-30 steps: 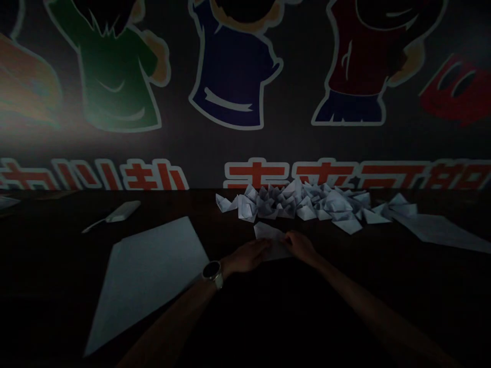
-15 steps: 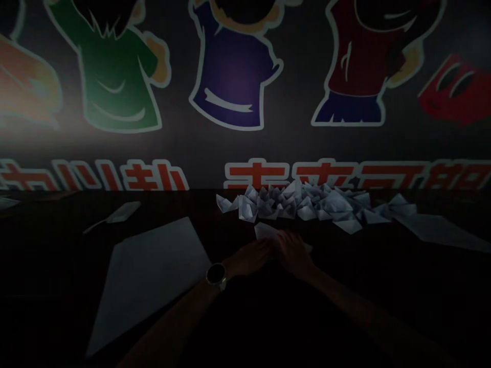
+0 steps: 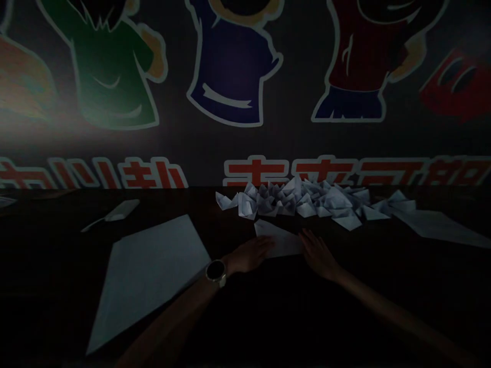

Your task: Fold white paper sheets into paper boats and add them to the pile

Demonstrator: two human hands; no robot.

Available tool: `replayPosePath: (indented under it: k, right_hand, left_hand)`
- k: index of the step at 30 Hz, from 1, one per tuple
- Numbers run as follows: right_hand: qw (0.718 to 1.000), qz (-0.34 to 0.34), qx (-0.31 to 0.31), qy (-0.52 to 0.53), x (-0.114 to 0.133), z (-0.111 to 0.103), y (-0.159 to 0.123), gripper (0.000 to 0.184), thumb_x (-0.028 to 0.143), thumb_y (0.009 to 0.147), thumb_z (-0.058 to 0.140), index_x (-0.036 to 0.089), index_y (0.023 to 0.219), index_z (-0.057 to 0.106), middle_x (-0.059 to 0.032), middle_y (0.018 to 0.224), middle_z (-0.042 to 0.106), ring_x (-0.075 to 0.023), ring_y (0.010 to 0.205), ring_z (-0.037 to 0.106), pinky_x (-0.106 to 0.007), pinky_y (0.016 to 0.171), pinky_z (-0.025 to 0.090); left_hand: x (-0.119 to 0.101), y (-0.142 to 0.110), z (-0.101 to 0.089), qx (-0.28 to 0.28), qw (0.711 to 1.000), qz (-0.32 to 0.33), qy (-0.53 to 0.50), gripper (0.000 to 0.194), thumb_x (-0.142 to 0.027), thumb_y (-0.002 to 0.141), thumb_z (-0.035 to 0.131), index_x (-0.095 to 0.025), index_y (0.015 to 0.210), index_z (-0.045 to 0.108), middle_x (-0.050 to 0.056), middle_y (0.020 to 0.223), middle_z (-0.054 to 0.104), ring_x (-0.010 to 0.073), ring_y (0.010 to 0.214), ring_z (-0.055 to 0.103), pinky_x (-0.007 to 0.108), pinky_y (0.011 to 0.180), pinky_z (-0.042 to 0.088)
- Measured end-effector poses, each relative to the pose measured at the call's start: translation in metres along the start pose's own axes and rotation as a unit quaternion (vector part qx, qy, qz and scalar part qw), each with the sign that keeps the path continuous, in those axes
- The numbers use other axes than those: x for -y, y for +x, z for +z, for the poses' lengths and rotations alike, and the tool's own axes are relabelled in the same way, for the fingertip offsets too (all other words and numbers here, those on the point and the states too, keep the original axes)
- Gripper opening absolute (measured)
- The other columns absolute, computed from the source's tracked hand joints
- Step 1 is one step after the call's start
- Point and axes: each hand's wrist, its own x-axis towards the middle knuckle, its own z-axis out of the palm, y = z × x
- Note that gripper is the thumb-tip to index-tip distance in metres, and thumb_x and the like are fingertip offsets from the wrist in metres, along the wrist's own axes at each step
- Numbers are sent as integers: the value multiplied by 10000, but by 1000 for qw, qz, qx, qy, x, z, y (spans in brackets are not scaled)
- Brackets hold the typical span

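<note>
A folded white paper (image 3: 279, 241) is lying on the dark table (image 3: 57, 255), just near of a pile of paper boats (image 3: 295, 200). It is touched by the flat, open left hand (image 3: 248, 255), without grip; the open right hand (image 3: 318, 254) is placed just beside its right end, with spread fingers.

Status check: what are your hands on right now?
Left hand flat on folded paper; right hand open at its right end. Paper boats piled just beyond, not in the way.

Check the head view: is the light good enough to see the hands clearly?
Head view: very dim; the left hand and right hand show faintly at the folded paper, the paper boats look brighter, and the left forearm fades into shadow.
</note>
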Motion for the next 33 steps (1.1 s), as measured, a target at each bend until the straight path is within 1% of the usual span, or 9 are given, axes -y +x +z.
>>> replayPosePath:
  k: [3,7,9,11,14,20,25,31,33]
  right_hand:
    - [1000,5,-23,21,-9,-7,-2,554,108,785,301,101,1338,330,-165,1376,371,-249,1291,298,-449,1002,319]
    - [995,-5,-77,58,-1,-36,-4,620,35,715,324,126,1327,353,-134,1323,417,-231,1218,379,-408,988,350]
    - [994,-74,-49,71,14,-53,-7,542,85,729,389,176,1258,457,-98,1270,464,-240,1165,416,-407,988,343]
    - [986,-143,17,80,33,-65,-9,436,137,756,428,208,1169,548,-82,1179,527,-237,1097,457,-400,959,359]
    - [978,-181,68,80,57,-75,-10,376,207,767,474,182,1125,584,-110,1119,546,-258,1060,466,-408,933,364]
    - [953,-260,106,109,88,-80,0,478,307,786,491,187,1248,492,-134,1241,448,-279,1112,425,-433,939,340]
    - [938,-298,122,128,95,-78,9,522,316,784,476,167,1284,452,-149,1264,429,-286,1160,387,-457,965,302]
    - [905,-351,110,214,99,-74,15,382,270,785,471,235,1151,576,-88,1145,495,-234,1106,424,-405,945,327]
    - [897,-324,89,288,93,-70,19,317,259,839,393,221,1064,614,-72,1044,550,-202,1024,488,-363,903,373]
  left_hand:
    - [1,0,1,0,1000,1,1,437,-236,918,306,-223,1355,308,40,1429,316,170,1315,261,353,1085,242]
    - [3,1,4,0,1000,9,7,434,-249,927,283,-209,1358,308,44,1434,307,169,1322,247,341,1088,233]
    - [3,2,5,-1,1000,5,13,432,-263,928,283,-207,1355,315,48,1428,318,174,1318,257,343,1085,239]
    - [2,2,5,-3,1000,1,19,429,-267,927,285,-200,1350,325,56,1421,330,179,1313,270,346,1083,243]
    - [1,3,4,-5,1000,9,25,420,-235,922,288,-177,1333,352,74,1415,338,179,1307,285,346,1082,247]
    - [9,5,3,-7,1000,26,-3,428,-200,893,346,-167,1319,364,81,1395,371,178,1296,306,350,1080,251]
    - [16,7,2,-6,999,15,-48,429,-172,871,359,-156,1298,390,86,1363,417,175,1268,353,348,1066,276]
    - [9,8,-2,-2,999,-15,-39,391,-162,854,389,-154,1240,453,79,1331,459,192,1233,401,342,1048,305]
    - [4,8,-4,-11,1000,-24,-13,355,-187,868,389,-145,1208,481,86,1279,507,202,1177,462,325,1017,344]
